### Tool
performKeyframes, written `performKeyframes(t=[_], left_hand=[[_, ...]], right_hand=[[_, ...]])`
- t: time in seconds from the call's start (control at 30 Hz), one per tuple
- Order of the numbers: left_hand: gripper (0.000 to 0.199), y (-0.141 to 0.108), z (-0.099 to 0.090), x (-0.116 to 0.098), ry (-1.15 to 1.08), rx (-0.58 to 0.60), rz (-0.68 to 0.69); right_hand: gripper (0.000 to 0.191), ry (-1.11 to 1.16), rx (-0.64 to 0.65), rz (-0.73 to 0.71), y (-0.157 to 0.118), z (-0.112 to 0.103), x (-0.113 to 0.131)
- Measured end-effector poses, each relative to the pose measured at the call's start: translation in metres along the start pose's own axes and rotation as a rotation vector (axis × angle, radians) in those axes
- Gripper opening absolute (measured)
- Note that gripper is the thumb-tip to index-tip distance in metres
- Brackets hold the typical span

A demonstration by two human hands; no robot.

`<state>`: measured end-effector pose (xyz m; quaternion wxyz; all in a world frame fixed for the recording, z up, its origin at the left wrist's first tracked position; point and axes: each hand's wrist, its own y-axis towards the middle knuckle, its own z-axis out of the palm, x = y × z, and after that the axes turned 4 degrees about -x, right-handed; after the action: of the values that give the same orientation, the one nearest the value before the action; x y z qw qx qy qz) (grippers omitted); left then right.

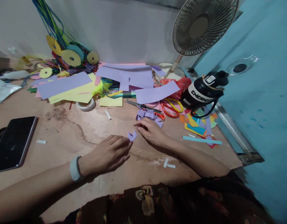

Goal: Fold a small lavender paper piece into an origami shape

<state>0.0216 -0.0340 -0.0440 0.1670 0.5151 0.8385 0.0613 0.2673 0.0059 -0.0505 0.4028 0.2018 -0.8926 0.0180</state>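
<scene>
At the left edge of the frame, a crumpled clear plastic bag (4, 90) lies on the worktop (54, 149), with a dark-screened phone (15, 143) below it. In the upper left, round yellow discs (71, 58) sit among coloured cords, behind a long purple sheet (66, 84) overlapping yellow paper. A roll of white tape (85, 109) lies just below those sheets.

Left of centre, the left hand (108, 152), with a grey wristband (75, 169), pinches a small folded purple paper (132, 136) at its fingertips, in the middle of the frame. Just above and right is a heap of folded purple pieces (145, 114). The right hand (152, 132) rests just below the heap, fingers bent near the thumb; whether it grips anything cannot be told.

Farther right are red-handled scissors (168, 111), a black bottle (198, 93) below the upper-right fan (198, 26), and a light-blue strip (201, 140) beside coloured scraps (197, 124).
</scene>
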Motion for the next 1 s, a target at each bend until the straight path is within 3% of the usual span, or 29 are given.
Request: performKeyframes(t=[0.57,0.77,0.93,1.0], left_hand=[[0.033,-0.002,0.002,0.002,-0.016,0.008,0.0],[0.037,0.0,-0.001,0.001,-0.031,0.007,-0.004],[0.052,-0.001,0.0,0.006,-0.071,-0.149,-0.14],[0.055,0.0,0.001,0.01,-0.077,-0.16,-0.184]], right_hand=[[0.003,0.034,0.084,0.107,-0.004,0.003,0.009],[0.009,-0.024,0.059,0.015,-0.008,0.005,0.009],[0.005,-0.098,0.049,-0.121,0.0,0.005,-0.001],[0.005,-0.112,0.046,-0.183,0.004,0.005,-0.005]])
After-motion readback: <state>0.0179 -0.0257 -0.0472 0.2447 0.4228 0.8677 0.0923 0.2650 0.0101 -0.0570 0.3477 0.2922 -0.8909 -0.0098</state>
